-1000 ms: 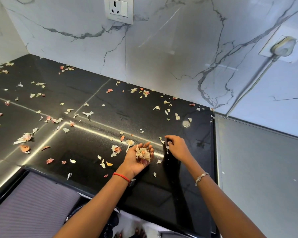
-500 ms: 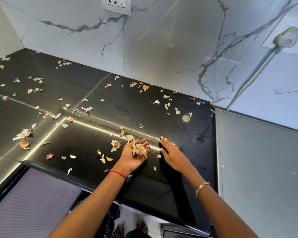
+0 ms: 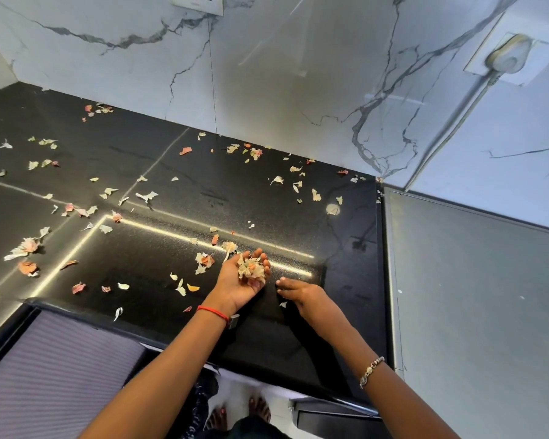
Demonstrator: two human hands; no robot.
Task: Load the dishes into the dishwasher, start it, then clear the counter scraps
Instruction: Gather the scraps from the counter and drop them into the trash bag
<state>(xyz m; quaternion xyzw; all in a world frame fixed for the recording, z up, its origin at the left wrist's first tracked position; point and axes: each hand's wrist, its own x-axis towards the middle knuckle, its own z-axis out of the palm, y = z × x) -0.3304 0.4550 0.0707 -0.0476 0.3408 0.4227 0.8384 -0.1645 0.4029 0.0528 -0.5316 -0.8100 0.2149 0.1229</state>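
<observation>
Near the black polished counter (image 3: 267,191) edge, her right hand (image 3: 301,293) has drawn back, grip loose and empty; cupped left hand (image 3: 238,280) keeps its heap of pale vegetable peelings (image 3: 251,269), gathering continues.

Your left hand (image 3: 240,282) cups a pale clump of peel scraps (image 3: 251,270); your right hand (image 3: 301,293) rests flat on the glossy black stone desk (image 3: 178,172), beside it.

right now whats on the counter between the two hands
In the head view, nothing: bare black counter separates the cupped left hand, holding a pile of scraps, from the right hand. One white scrap lies just below the gap.
</observation>
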